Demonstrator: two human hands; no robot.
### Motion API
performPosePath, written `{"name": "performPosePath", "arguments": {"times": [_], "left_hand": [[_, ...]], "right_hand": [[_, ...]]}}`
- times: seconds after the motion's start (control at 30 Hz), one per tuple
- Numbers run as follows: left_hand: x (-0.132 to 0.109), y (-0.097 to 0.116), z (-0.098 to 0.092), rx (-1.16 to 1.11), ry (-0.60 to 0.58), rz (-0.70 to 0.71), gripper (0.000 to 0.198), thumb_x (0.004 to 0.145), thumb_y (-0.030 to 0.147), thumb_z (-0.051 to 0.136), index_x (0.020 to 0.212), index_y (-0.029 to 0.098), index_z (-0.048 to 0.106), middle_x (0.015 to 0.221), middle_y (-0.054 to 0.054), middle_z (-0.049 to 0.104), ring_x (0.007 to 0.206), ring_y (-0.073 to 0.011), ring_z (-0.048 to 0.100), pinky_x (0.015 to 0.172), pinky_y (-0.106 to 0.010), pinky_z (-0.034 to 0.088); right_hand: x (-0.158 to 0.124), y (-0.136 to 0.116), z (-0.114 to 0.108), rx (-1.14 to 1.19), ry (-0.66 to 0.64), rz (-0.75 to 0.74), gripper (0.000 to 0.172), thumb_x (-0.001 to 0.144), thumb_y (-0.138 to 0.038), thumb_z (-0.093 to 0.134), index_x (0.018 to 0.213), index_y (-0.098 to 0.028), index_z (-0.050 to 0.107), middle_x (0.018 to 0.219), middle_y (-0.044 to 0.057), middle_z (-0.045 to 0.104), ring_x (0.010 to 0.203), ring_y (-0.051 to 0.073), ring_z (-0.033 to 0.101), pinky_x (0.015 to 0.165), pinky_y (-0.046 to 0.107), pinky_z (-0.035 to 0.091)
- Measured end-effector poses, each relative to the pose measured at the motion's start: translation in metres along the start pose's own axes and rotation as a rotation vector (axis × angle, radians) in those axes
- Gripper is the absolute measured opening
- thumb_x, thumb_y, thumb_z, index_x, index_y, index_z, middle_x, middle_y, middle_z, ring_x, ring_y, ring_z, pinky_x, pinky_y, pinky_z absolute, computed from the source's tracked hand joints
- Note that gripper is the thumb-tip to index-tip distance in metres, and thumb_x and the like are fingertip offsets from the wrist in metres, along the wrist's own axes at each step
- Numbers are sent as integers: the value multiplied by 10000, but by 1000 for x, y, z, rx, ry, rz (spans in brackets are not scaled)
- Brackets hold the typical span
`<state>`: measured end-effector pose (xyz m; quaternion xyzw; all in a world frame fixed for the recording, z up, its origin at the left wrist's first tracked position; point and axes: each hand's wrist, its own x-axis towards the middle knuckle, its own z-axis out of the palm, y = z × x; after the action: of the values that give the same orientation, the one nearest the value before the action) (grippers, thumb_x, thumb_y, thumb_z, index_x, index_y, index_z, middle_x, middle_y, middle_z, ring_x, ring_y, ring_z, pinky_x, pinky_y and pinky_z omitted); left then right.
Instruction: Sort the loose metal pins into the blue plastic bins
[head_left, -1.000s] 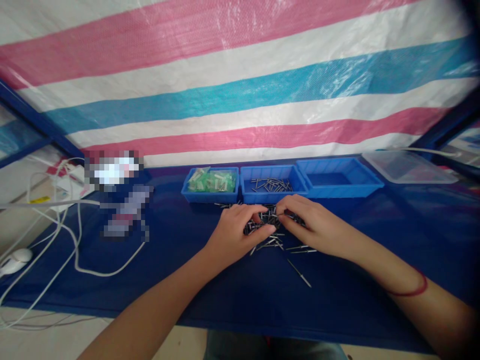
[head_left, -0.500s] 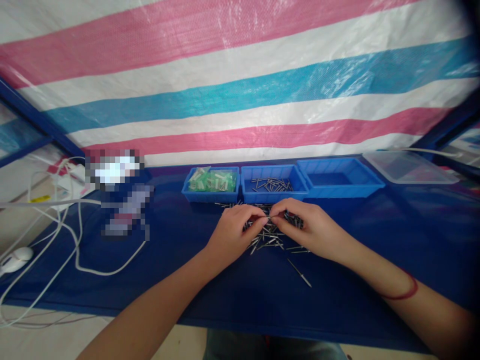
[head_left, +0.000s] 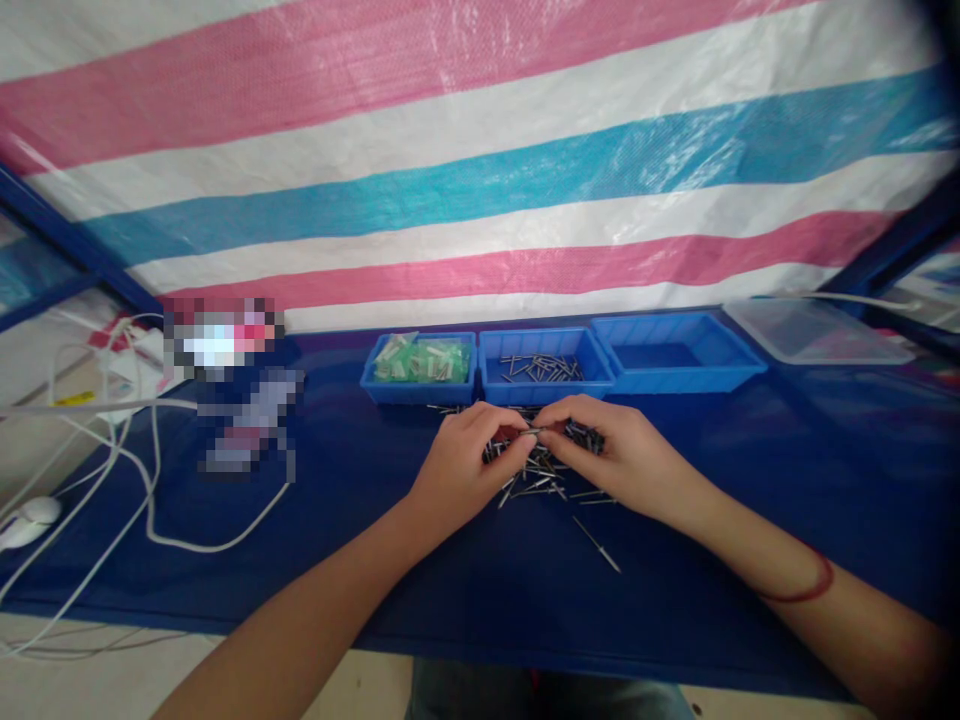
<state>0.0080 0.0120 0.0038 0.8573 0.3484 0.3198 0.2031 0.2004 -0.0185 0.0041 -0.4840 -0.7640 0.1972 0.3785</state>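
Observation:
Between their fingertips, my left hand (head_left: 474,452) and my right hand (head_left: 619,447) pinch one thin metal blind rivet (head_left: 532,431), lying roughly level. Fingers cover most of it. Beneath and around both hands spreads a loose pile of blind rivets (head_left: 534,482) on the blue tabletop (head_left: 480,590). A single rivet (head_left: 598,545) lies apart, nearer the front edge. Just behind the pile, a blue bin (head_left: 551,392) holds more rivets.
Left of that bin, another blue bin (head_left: 412,394) contains green-and-clear packets. A third blue bin (head_left: 679,379) stands to the right, beside a clear plastic lid (head_left: 817,335). White cables (head_left: 154,480) and a mouse (head_left: 30,520) lie at the left. A striped sheet (head_left: 480,200) hangs behind.
The hands stay together over the pile, with fingertips shifted slightly. More of the pinched rivet shows between them now. The view has moved a little.

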Motion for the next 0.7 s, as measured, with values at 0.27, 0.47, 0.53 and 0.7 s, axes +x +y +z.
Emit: {"name": "performPosePath", "arguments": {"times": [0.27, 0.47, 0.53, 0.7], "left_hand": [[1, -2, -3, -78, 3, 17, 141, 931, 272, 500, 929, 187, 612, 911, -42, 650, 868, -160, 600, 794, -276, 452], [-1, -2, 2, -120, -51, 70, 174, 941, 276, 482, 955, 181, 626, 965, -69, 642, 920, -176, 588, 846, -298, 460], [-2, 0, 4, -69, -39, 80, 189, 940, 281, 483, 987, 183, 638, 995, -75, 642, 981, -196, 563, 911, -335, 433], [-3, 0, 4, 29, -15, 17, 254, 944, 261, 463, 1146, 203, 605, 1094, -69, 628, 1076, -214, 496, 984, -379, 378]], "right_hand": [[-1, -7, -3, 21, 54, -80, 95, 873, -253, 570, 925, -218, 641, 885, 44, 697, 811, 175, 637, 754, 324, 505], [-3, -13, -3, -27, 99, -178, 97, 885, -291, 568, 859, -221, 630, 826, 42, 687, 785, 176, 634, 725, 317, 491], [-2, -13, -4, -97, 119, -208, 130, 886, -291, 566, 790, -212, 603, 774, 35, 669, 746, 170, 622, 710, 311, 477], [13, 7, -13, -227, 344, -113, 122, 892, -318, 550, 857, -218, 610, 798, 52, 661, 758, 193, 615, 714, 326, 473]]}}
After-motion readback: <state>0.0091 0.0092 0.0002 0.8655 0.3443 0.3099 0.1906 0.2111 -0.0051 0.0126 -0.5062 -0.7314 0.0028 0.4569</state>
